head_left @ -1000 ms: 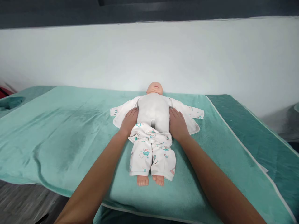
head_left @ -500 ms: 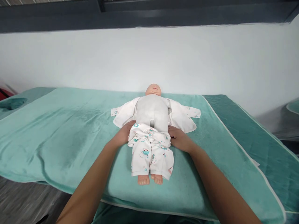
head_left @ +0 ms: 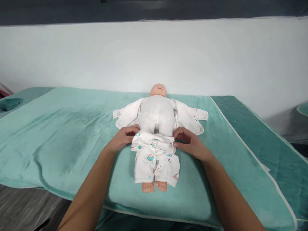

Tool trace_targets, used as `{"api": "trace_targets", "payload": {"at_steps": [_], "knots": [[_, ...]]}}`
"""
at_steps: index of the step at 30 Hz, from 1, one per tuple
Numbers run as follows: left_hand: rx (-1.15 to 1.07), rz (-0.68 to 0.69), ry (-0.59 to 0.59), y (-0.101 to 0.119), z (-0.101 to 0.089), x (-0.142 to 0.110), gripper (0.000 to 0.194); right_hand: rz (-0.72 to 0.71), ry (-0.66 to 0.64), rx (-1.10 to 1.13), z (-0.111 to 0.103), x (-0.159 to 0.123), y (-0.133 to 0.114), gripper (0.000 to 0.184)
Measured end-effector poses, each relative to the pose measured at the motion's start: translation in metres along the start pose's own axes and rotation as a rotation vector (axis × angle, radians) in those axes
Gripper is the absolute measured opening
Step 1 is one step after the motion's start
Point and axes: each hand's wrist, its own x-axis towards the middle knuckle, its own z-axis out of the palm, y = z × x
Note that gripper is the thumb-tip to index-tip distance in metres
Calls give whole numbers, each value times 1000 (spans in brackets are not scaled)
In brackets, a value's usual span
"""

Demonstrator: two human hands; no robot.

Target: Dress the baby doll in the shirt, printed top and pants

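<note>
A baby doll (head_left: pixel 157 112) lies on its back on a teal towel (head_left: pixel 67 128), head toward the wall. An open white printed shirt (head_left: pixel 190 117) is spread under its bare torso. White patterned trousers (head_left: pixel 155 158) cover its legs, and bare feet stick out at the near end. My left hand (head_left: pixel 122 138) pinches the left side of the trousers' waistband at the doll's hip. At the right side of the waistband, my right hand (head_left: pixel 190 142) grips the fabric in the same way.
A white wall runs behind the towel-covered table. A darker teal towel (head_left: pixel 264 138) covers the table's right part. The table's near edge drops to a grey floor (head_left: pixel 21 208) at the lower left. A dark teal cloth (head_left: pixel 11 103) lies at the far left.
My hands slid from the doll's sides down toward me to its hips and closed on the trousers' waistband.
</note>
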Motion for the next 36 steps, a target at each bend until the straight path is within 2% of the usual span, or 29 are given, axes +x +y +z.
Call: {"api": "trace_targets", "payload": {"at_steps": [4,6,8,11,14,18,21,24,28,32,34,36], "knots": [[-69,1,-56,-1,-2,-1,18,-32,-1,-69,3,-3,0,23],[-88,14,-25,-2,-2,-1,34,-29,15,-112,5,-5,0,22],[-65,6,15,-4,0,0,40,-27,33,-145,6,-6,-1,20],[6,-35,40,-4,1,-1,27,-65,26,-183,8,-6,-1,16],[34,-72,11,-2,2,-2,17,-91,49,-214,9,-5,1,15],[43,-90,-54,2,2,-3,12,-76,143,-269,11,-5,7,16],[49,-24,-28,4,2,-3,9,-118,253,-339,13,-4,12,14],[66,78,100,4,6,0,10,-181,391,-412,17,0,16,19],[66,173,366,0,20,9,15,-233,546,-474,23,12,18,17],[129,388,596,-7,34,28,15,-302,622,-536,28,25,13,9],[190,495,686,-11,36,36,18,-284,660,-538,28,33,10,8],[228,534,775,-13,36,43,21,-224,707,-491,26,42,9,10]]}}
